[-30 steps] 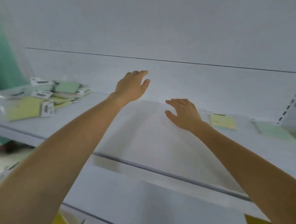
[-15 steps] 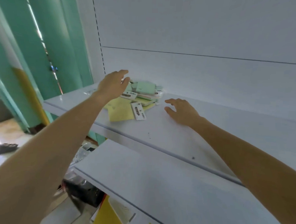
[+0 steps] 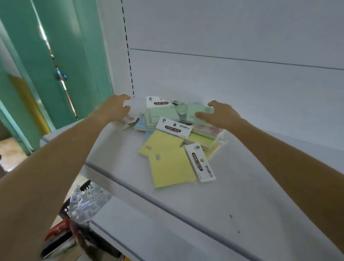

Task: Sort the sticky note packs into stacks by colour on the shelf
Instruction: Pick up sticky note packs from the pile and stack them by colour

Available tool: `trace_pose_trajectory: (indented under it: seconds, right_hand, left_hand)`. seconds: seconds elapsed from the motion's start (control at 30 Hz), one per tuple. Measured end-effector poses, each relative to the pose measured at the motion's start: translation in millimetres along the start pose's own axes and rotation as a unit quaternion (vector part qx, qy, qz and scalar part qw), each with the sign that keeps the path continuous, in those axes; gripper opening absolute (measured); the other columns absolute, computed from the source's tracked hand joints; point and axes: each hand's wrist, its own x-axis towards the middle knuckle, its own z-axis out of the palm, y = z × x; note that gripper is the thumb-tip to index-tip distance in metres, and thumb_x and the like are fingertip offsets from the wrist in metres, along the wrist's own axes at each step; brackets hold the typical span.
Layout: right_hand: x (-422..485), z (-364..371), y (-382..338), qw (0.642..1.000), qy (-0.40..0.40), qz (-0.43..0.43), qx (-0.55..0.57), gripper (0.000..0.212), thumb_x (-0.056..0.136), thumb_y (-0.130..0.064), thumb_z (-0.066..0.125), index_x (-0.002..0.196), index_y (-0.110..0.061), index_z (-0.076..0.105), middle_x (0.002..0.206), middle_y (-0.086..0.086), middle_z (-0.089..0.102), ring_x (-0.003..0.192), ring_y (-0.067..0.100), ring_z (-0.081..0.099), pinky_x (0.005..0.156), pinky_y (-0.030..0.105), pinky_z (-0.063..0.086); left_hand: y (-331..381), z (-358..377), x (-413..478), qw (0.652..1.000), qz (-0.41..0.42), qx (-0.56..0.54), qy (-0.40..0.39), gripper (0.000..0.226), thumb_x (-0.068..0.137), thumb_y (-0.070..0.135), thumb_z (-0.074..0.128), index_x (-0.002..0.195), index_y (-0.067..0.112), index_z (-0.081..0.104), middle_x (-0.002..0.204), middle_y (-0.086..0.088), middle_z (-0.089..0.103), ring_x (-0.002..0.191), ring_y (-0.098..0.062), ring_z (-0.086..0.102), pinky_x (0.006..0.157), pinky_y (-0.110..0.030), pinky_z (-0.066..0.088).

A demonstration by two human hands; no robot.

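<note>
shop, white slotted display shelf (image 3: 184, 199), packaged stationery (image 3: 174, 128)

Soft, even daylight; faint shadows; wide-angle bending at edges; lower-left corner motion-blurred.
</note>
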Motion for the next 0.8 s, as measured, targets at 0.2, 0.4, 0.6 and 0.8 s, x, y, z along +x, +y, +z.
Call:
trace_pose_trajectory:
  seconds: [0.2, 0.4, 0.6, 0.8]
  right_hand:
    - [14.9, -3.3, -3.1, 0.998, -0.021, 0.025, 0.056, 0.071, 0.079, -0.046, 0.065, 0.135, -0.011, 0.040, 0.136, 0.008, 0.049, 0.113, 0.025, 0.054, 0.080, 0.027, 0.040]
    - [4.1, -0.3, -12.5, 0.990, 0.048, 0.055, 0.119, 0.069, 0.078, -0.029, 0.070, 0.138, -0.015, 0.037, 0.135, 0.011, 0.049, 0.115, 0.029, 0.052, 0.079, 0.030, 0.046]
    - [-5.6, 5.6, -23.5, 0.988, 0.100, 0.061, 0.096, 0.066, 0.080, -0.026, 0.068, 0.137, -0.016, 0.038, 0.136, 0.013, 0.050, 0.123, 0.029, 0.047, 0.099, 0.035, 0.039]
    - [-12.9, 15.1, -28.1, 0.977, 0.146, 0.101, 0.115, 0.062, 0.079, -0.028, 0.068, 0.135, -0.023, 0.042, 0.133, 0.016, 0.048, 0.119, 0.030, 0.048, 0.097, 0.034, 0.039]
  left_hand:
    - [-18.7, 0.2, 36.0, 0.990, -0.032, 0.014, -0.134, 0.055, 0.091, 0.037, 0.051, 0.140, 0.016, 0.038, 0.147, -0.010, 0.040, 0.133, -0.028, 0.041, 0.109, -0.035, 0.031]
    - [-26.3, -16.7, 50.6, 0.967, -0.020, -0.048, -0.251, 0.063, 0.077, 0.041, 0.069, 0.133, 0.026, 0.045, 0.130, -0.005, 0.049, 0.111, -0.022, 0.050, 0.094, -0.036, 0.043]
    - [-41.7, -21.2, 52.6, 0.954, 0.092, -0.011, -0.286, 0.061, 0.075, 0.036, 0.073, 0.131, 0.035, 0.047, 0.138, -0.005, 0.044, 0.113, -0.015, 0.044, 0.104, -0.034, 0.038]
    - [-59.9, -12.9, 51.7, 0.957, 0.222, -0.039, -0.180, 0.035, 0.082, 0.032, 0.067, 0.115, 0.029, 0.059, 0.137, 0.000, 0.049, 0.129, -0.022, 0.045, 0.099, -0.029, 0.034]
